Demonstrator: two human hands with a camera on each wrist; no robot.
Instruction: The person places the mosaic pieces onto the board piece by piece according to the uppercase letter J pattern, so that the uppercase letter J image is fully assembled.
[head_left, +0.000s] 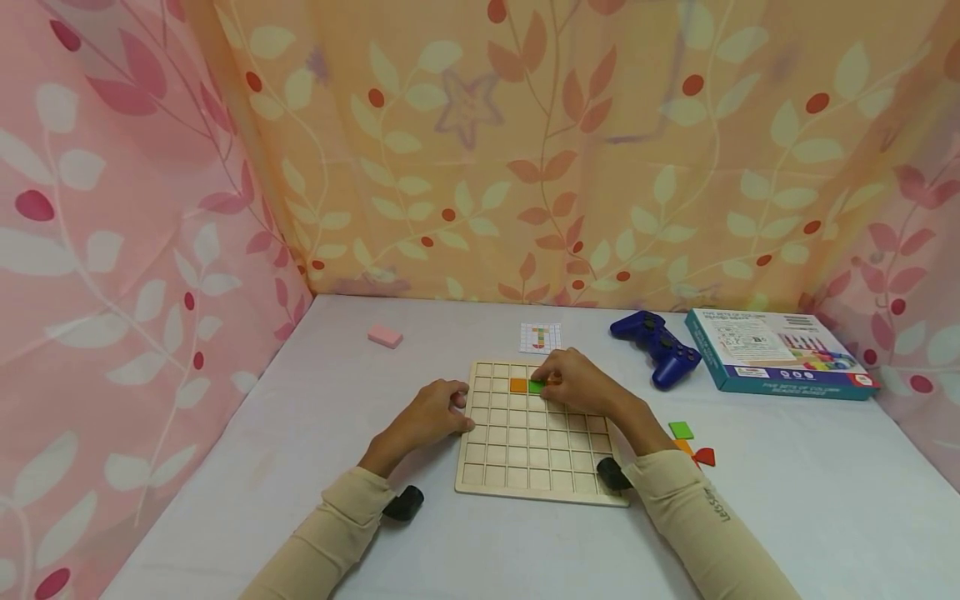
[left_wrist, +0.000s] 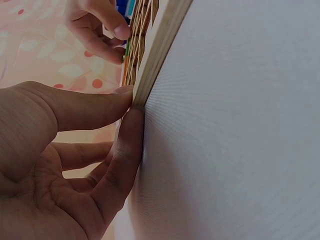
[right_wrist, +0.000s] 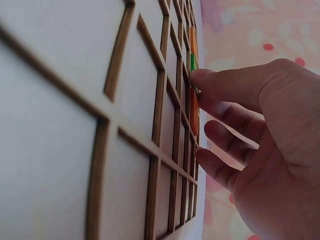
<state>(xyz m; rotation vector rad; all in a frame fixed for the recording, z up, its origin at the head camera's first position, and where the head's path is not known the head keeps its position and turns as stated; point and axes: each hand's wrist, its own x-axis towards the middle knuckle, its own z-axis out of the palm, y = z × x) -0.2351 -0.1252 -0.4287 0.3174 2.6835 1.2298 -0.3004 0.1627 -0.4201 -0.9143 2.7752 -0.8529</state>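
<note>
A wooden grid board (head_left: 497, 457) lies flat on the table. My left hand (head_left: 431, 412) is at its left side; in the left wrist view the thumb and forefinger of this hand (left_wrist: 80, 150) pinch the board's edge (left_wrist: 160, 50). At the far rows, my right hand (head_left: 581, 383) pinches a green tile (head_left: 536, 387) just right of an orange tile (head_left: 518, 385). The right wrist view shows the hand's (right_wrist: 270, 115) thumb on the green tile (right_wrist: 192, 62), with orange tiles on both sides of it. Fingers partly cover the second orange tile (right_wrist: 194, 112).
Beyond the board lies a small pattern card (head_left: 540, 337), with a pink block (head_left: 385, 336) to its left. A blue game controller (head_left: 657, 346) and a flat box (head_left: 783, 354) are at the right. Loose tiles, one of them green (head_left: 681, 430), lie beside my right forearm.
</note>
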